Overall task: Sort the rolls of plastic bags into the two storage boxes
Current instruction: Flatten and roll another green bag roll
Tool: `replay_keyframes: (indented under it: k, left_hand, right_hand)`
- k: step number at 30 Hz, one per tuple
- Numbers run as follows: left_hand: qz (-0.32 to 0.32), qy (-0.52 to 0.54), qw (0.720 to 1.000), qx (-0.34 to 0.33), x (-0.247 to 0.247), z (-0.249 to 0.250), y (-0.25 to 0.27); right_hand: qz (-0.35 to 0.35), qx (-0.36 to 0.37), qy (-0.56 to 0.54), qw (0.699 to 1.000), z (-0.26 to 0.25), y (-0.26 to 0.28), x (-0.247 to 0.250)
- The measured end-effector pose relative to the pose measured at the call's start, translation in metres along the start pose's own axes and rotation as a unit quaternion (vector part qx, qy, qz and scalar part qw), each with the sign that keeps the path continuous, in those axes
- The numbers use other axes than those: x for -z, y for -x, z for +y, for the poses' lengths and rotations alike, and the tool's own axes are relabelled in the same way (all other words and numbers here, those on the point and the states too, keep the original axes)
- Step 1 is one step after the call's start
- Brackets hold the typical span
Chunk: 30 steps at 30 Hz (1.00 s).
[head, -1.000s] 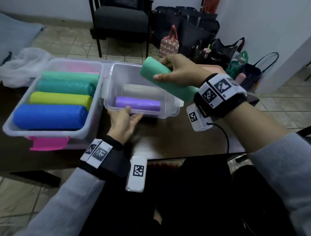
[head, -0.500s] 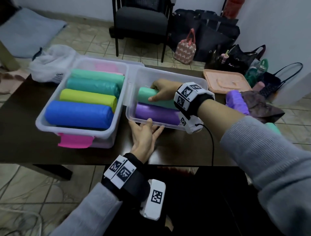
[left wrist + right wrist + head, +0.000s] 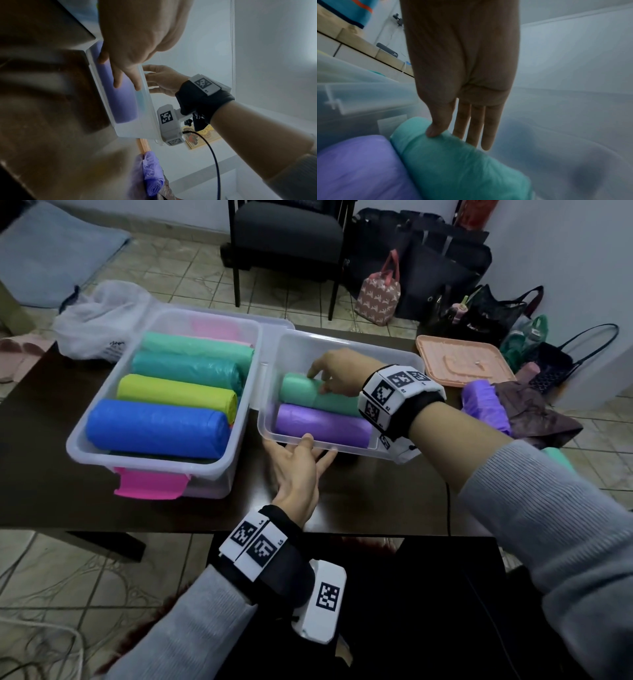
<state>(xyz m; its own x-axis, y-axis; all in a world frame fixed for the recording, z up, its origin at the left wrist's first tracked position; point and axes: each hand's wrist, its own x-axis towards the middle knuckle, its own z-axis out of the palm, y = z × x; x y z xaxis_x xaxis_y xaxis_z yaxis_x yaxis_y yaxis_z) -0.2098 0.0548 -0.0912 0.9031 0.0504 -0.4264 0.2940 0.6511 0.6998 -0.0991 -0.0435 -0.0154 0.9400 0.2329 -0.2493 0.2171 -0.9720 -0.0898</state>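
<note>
Two clear storage boxes stand side by side on the dark table. The left box (image 3: 137,462) holds a blue roll (image 3: 154,428), then yellow, teal and green rolls. In the right box (image 3: 346,342) a purple roll (image 3: 322,428) lies at the front with a mint-green roll (image 3: 298,392) behind it. My right hand (image 3: 329,374) hovers over the green roll (image 3: 453,162) with straight fingers, only the thumb tip touching it. My left hand (image 3: 301,460) presses flat against the right box's near wall, thumb at the rim.
A loose purple roll (image 3: 483,409) and a dark cloth (image 3: 534,412) lie right of the box, a peach lid (image 3: 462,361) behind them. A white plastic bag (image 3: 99,320) sits at the far left. A chair (image 3: 287,237) and handbags stand beyond the table.
My right hand brought the green roll down into the right box behind the purple roll, then straightened its fingers off it. The left hand stayed against the box.
</note>
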Motion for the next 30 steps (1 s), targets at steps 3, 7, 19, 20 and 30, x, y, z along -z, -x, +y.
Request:
replay_keyframes:
  k: [3,7,19,20,30]
  left_hand:
    - [0.004,0.0,1.0,-0.002,-0.001,0.0,0.002]
    - [0.002,-0.002,1.0,-0.003,-0.002,0.002,0.004]
    - [0.042,-0.032,0.998,-0.019,-0.03,0.017,0.003]
    - [0.043,-0.031,0.998,-0.017,-0.033,0.018,0.004]
    - [0.066,-0.042,0.997,0.011,-0.042,0.021,-0.017]
  right_hand:
    - [-0.03,-0.011,0.002,0.999,0.004,-0.001,-0.003]
    - [-0.051,-0.022,-0.024,0.998,0.009,0.003,-0.003]
    - [0.19,-0.282,-0.238,0.91,0.066,0.07,-0.025]
    - [0.178,-0.286,-0.272,0.902,0.068,0.072,-0.028]
    - [0.203,-0.263,-0.404,0.852,0.082,0.073,-0.044]
